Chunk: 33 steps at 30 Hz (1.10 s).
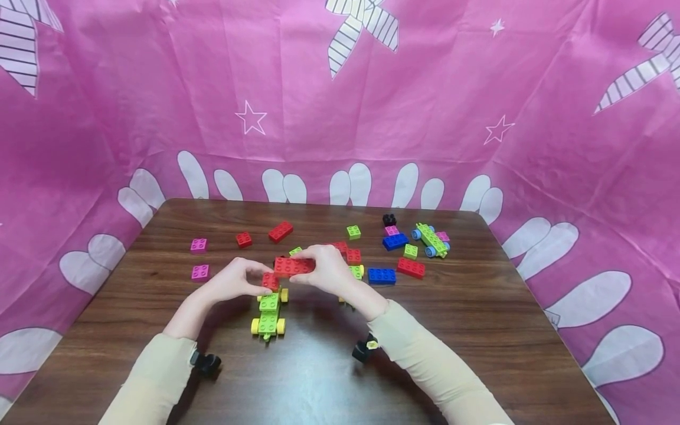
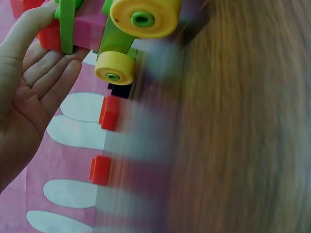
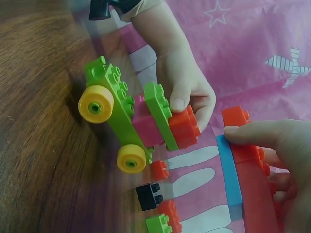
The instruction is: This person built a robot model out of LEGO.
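Observation:
A green toy car base (image 1: 268, 321) with yellow wheels stands upright on the table. On it, in the right wrist view, are a pink brick (image 3: 147, 127), a thin green piece (image 3: 159, 114) and a red brick (image 3: 184, 128) on top. My left hand (image 1: 234, 280) pinches that top red brick between thumb and fingers. Just right of it and apart from the car, my right hand (image 1: 329, 271) grips a long assembly of red bricks (image 1: 287, 267) over a blue layer (image 3: 230, 174). The assembly's far end is hidden by my right fingers.
Behind my right forearm, another green car base (image 1: 355, 271) with yellow wheels is partly hidden. A green base with blue wheels (image 1: 431, 240) sits at the back right. Loose bricks lie around, among them a blue brick (image 1: 382, 275), a red brick (image 1: 411, 268) and a pink brick (image 1: 200, 272).

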Available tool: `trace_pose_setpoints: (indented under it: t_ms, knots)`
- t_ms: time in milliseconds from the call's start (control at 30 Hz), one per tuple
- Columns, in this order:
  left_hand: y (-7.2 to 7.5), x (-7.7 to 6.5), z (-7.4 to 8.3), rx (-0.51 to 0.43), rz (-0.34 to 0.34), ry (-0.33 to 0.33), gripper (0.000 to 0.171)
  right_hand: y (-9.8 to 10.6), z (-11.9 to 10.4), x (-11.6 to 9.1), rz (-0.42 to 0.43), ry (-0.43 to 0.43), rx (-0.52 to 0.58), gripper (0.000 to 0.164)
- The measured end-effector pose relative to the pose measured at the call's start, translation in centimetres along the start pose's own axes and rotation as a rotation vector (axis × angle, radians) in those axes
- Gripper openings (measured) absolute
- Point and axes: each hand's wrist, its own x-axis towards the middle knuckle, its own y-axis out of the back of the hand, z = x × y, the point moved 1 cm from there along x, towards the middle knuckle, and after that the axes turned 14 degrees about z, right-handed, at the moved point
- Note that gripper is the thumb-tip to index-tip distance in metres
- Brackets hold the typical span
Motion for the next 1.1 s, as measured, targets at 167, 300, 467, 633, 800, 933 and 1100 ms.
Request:
trace_pose_setpoints:
  t_ms: [167, 300, 467, 633, 800, 933, 1100]
  knots:
    - [-0.8, 0.7, 0.4, -0.028, -0.005, -0.015, 0.036, 0.3, 0.0, -0.1, 0.002, -0.014, 0.006, 0.046]
    - [-1.6, 1.2, 0.6, -0.059, -0.026, -0.025, 0.035, 0.5, 0.2, -0.1, -0.005, -0.024, 0.008, 0.044]
    - [-2.5, 1.8, 1.0, -0.131, -0.056, -0.001, 0.038, 0.5, 0.7, -0.2, -0.012, -0.026, -0.009, 0.043]
    - [-3.1, 2.1, 1.2, -0.149, -0.061, 0.002, 0.039, 0.7, 0.9, -0.4, -0.036, -0.022, -0.024, 0.041]
    - [-3.6, 2.4, 1.2, -0.151, -0.076, 0.002, 0.037, 0.9, 1.3, -0.7, -0.062, -0.038, -0.026, 0.040]
    - [-3.8, 2.5, 1.2, -0.142, -0.076, 0.012, 0.034, 0.8, 1.5, -0.8, -0.073, -0.044, -0.036, 0.040]
    - [-3.9, 2.5, 1.2, -0.120, -0.072, 0.022, 0.032, 0.7, 1.6, -0.8, -0.078, -0.047, -0.038, 0.039]
